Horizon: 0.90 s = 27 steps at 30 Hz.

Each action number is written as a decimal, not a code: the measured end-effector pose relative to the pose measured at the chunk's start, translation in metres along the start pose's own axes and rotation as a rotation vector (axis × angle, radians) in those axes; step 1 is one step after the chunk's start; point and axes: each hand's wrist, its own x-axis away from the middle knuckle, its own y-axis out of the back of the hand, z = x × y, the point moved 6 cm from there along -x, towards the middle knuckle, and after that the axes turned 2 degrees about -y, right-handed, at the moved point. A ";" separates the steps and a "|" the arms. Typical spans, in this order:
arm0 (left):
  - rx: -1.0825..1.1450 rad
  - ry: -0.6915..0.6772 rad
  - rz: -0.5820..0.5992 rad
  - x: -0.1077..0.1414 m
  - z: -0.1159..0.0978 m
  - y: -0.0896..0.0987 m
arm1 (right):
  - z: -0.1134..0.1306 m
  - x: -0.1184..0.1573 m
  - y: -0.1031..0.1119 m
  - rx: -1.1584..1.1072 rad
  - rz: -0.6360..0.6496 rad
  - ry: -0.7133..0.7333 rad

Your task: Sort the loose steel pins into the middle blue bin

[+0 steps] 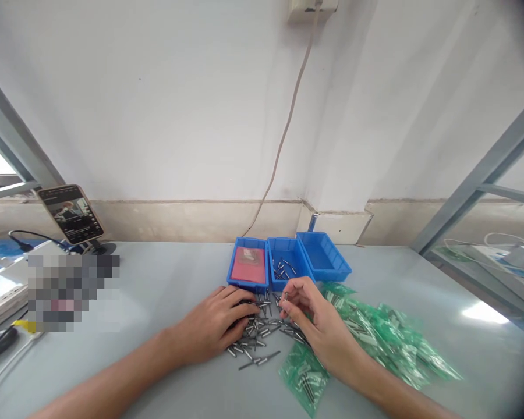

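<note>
Loose metal pins (pixel 255 343) lie in a heap on the grey table, in front of the blue bins. My left hand (pixel 220 320) rests palm down on the heap's left side, its fingers spread over the pins. Just right of the heap, my right hand (pixel 308 311) is raised with thumb and forefinger pinched on a small metal pin (pixel 286 297). Several similar pins lie in the middle blue bin (pixel 288 240). Green plastic bags (pixel 388 337) holding metal pieces spread to the right, and one small green bag (pixel 304 378) lies below my right hand.
The left blue bin (pixel 231 265) holds a pink pad and a small clear bag. A third blue bin (pixel 323 256) stands at the right. On the left, a phone (pixel 71 214) leans on a stand, near cables and a white box. Metal frames rise at both sides.
</note>
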 end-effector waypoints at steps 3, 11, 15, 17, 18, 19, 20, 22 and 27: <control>0.001 0.003 -0.004 0.000 0.000 0.001 | -0.001 0.000 -0.001 -0.011 -0.007 0.010; 0.005 0.006 0.001 0.000 -0.001 0.000 | -0.002 -0.003 0.009 -0.040 -0.081 -0.003; 0.009 0.007 0.004 0.000 -0.001 0.001 | 0.000 -0.002 0.011 -0.042 -0.103 -0.015; 0.011 0.010 0.003 0.000 0.000 0.001 | 0.000 -0.002 0.011 -0.038 -0.109 -0.015; 0.011 0.011 0.001 0.000 0.000 0.001 | 0.000 -0.002 0.011 -0.031 -0.115 -0.012; 0.011 0.010 0.000 0.000 0.000 0.001 | 0.001 -0.002 0.011 -0.019 -0.121 -0.007; 0.009 0.009 -0.003 0.000 -0.001 0.001 | 0.001 -0.001 0.012 -0.005 -0.129 -0.002; 0.005 0.003 -0.012 -0.001 -0.001 0.002 | 0.001 -0.001 0.013 0.015 -0.143 0.005; 0.008 -0.004 -0.016 -0.001 -0.002 0.002 | 0.001 0.000 0.013 0.004 -0.115 -0.002</control>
